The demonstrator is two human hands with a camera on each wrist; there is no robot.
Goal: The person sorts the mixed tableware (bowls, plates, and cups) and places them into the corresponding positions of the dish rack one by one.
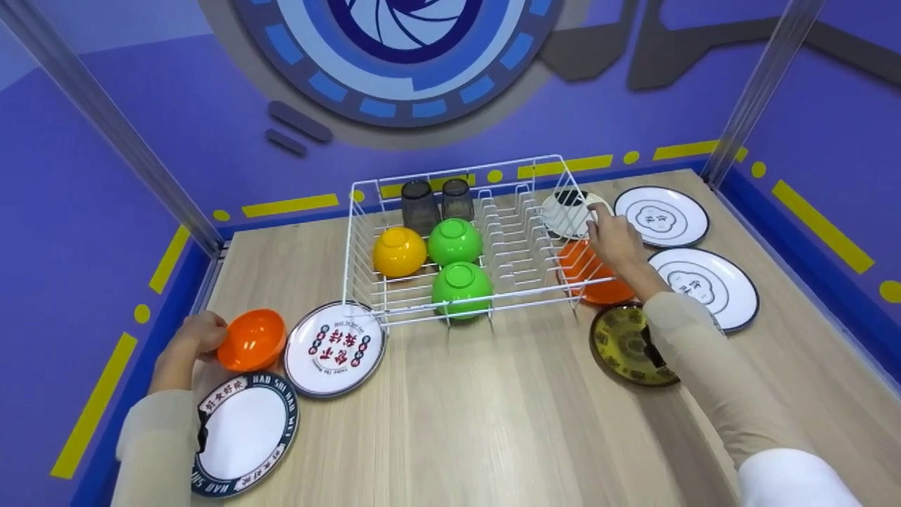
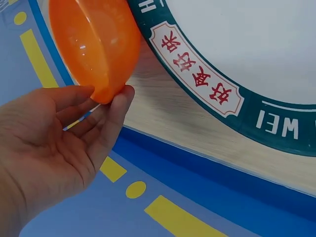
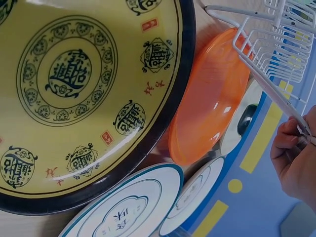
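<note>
My left hand (image 1: 198,334) pinches the rim of an orange bowl (image 1: 253,340) between thumb and fingers; the left wrist view shows the bowl (image 2: 98,44) tilted. In the head view my right hand (image 1: 618,243) is at the right end of a white wire dish rack (image 1: 457,170). The right wrist view shows its fingers curled round the rack's wire rim (image 3: 279,101). Inside the rack stand a yellow bowl (image 1: 400,252) and two green bowls (image 1: 455,241), all upside down, and two dark cups (image 1: 420,205).
Left of the rack lie a plate with red characters (image 1: 334,348) and a dark-rimmed plate (image 1: 246,429). On the right are an orange plate (image 1: 598,282), a yellow-brown plate (image 1: 623,345), a black-and-white dish (image 1: 563,218) and two white plates (image 1: 662,215). Blue walls enclose the table.
</note>
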